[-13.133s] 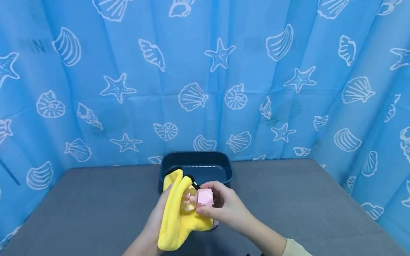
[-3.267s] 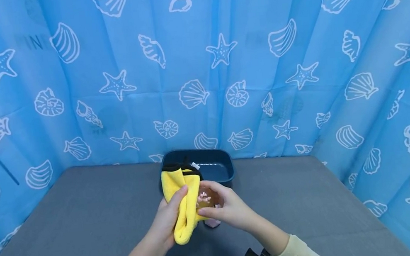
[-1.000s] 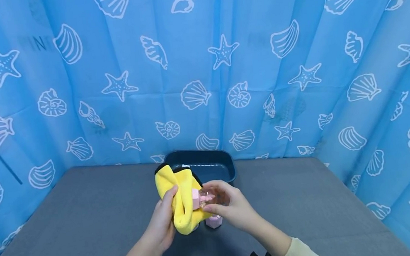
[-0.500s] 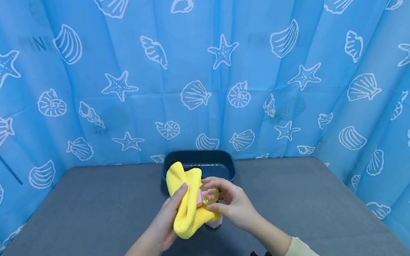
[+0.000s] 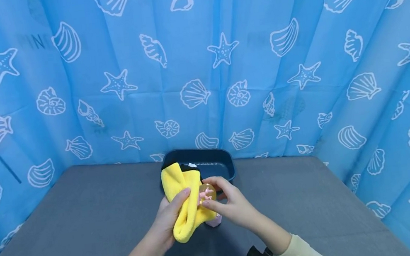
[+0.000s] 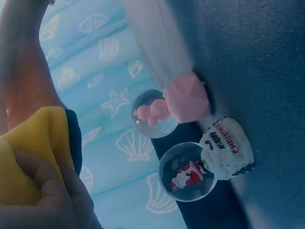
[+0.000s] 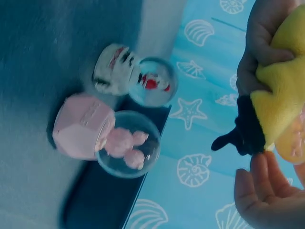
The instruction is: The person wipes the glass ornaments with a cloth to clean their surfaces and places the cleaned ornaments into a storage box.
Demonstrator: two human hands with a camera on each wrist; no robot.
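My left hand (image 5: 171,217) grips a folded yellow cloth (image 5: 185,209) with a black edge, thumb on top. Against the cloth's right side is a snow globe (image 5: 207,192) with pink figures inside its clear ball; my right hand (image 5: 233,204) holds the ball between thumb and fingers. Cloth hides the globe's base. Below the hands, a second snow globe (image 7: 83,126) with a faceted pink base and a pink figure stands on the table. Beside it is a white-based snow globe (image 6: 228,148) with a red-and-white Santa and raised lettering.
A dark blue rectangular bin (image 5: 218,166) stands behind the hands, near the back edge of the grey table (image 5: 106,222). A blue curtain (image 5: 198,62) with white shells and starfish hangs along the back and sides.
Earlier the held globe's pink base was at my right fingers; later it turned toward the cloth, and now the cloth covers it. The cloth has shifted and refolded around it.
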